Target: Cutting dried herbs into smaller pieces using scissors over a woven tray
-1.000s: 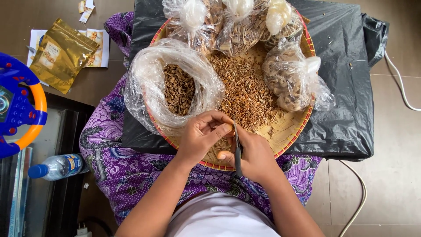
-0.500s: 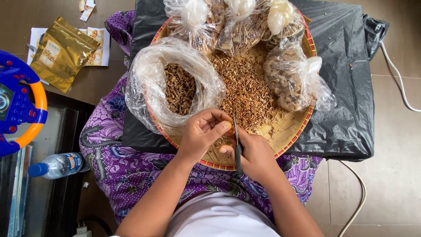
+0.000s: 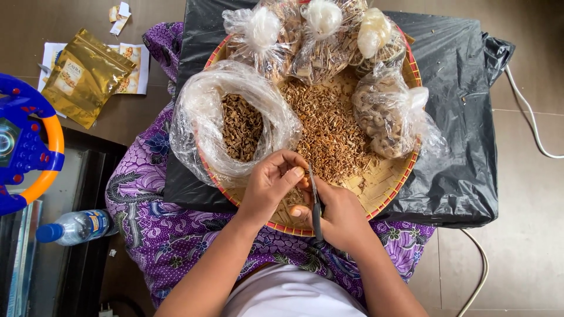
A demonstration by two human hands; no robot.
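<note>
A round woven tray (image 3: pixel 385 185) rests on my lap over a black plastic sheet (image 3: pixel 464 105). Loose dried brown pieces (image 3: pixel 329 126) lie heaped in its middle. An open clear bag (image 3: pixel 202 126) at the left holds more dried pieces. My right hand (image 3: pixel 341 214) grips dark scissors (image 3: pixel 315 205), blades pointing up the tray. My left hand (image 3: pixel 270 182) pinches a small dried piece against the blades at the tray's near rim.
Three tied clear bags (image 3: pixel 323 35) and a fourth bag (image 3: pixel 388 114) crowd the tray's far and right side. On the floor at the left lie a gold pouch (image 3: pixel 82 73), a blue toy steering wheel (image 3: pixel 23 141) and a water bottle (image 3: pixel 76 226). A white cable (image 3: pixel 529 111) runs at the right.
Both hands stay at the near rim of the tray. The fingers and the scissors have shifted only slightly around the small piece.
</note>
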